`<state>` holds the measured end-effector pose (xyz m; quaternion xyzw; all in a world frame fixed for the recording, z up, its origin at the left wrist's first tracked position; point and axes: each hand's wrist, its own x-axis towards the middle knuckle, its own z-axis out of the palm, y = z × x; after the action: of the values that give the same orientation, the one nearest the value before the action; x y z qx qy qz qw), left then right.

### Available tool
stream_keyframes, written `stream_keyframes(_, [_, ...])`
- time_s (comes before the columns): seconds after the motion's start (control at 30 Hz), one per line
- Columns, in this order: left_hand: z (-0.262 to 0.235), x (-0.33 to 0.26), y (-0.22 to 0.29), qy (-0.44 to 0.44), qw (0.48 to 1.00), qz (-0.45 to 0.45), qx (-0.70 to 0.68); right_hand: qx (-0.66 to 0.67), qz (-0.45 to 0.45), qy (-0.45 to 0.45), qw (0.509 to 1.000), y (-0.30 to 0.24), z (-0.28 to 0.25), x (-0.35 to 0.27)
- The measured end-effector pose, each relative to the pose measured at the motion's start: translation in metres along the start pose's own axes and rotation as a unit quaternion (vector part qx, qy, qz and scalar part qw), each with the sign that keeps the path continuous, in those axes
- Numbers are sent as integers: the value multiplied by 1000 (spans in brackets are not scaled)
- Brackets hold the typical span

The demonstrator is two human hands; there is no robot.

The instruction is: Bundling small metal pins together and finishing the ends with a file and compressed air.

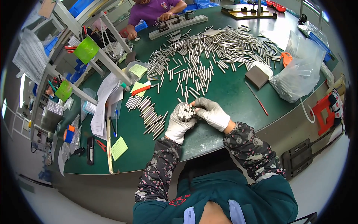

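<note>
Both of my hands wear white gloves and close around one bundle of short metal rods (185, 111), held end-up just above the green table (223, 93). My left hand (178, 125) cups the bundle from the left and below. My right hand (212, 112) wraps it from the right. A sorted row of the same rods (147, 114) lies to the left of my hands. A large loose scatter of rods (209, 52) covers the table beyond them.
A clear plastic bag (302, 71) with rods sits at the right, beside a brown block (257, 77) and a red-handled tool (257, 99). Papers (102, 108), sticky notes and pens lie at the left. Another person (151, 11) works at the far side.
</note>
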<state>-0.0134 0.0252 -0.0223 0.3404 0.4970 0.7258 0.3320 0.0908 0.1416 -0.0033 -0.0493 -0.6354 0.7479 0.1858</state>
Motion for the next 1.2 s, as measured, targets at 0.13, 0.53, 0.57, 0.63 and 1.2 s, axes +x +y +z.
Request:
stream_keyframes(0.13, [2, -1, 4, -10, 1000, -16, -12, -18, -3, 9, 1000, 0, 1, 0])
stream_keyframes(0.53, [1, -2, 12, -4, 998, -58, -3, -41, 17, 28, 999, -7, 3, 0])
stream_keyframes(0.57, [-1, -1, 11, -8, 998, -61, -2, -48, 18, 31, 998, -7, 3, 0])
stream_keyframes(0.63, [0, -1, 11, -3, 998, -65, -1, -41, 10, 32, 999, -2, 2, 1])
stream_keyframes(1.2, [2, -2, 11, 6, 999, -42, -11, -16, 9, 17, 1000, -4, 4, -1])
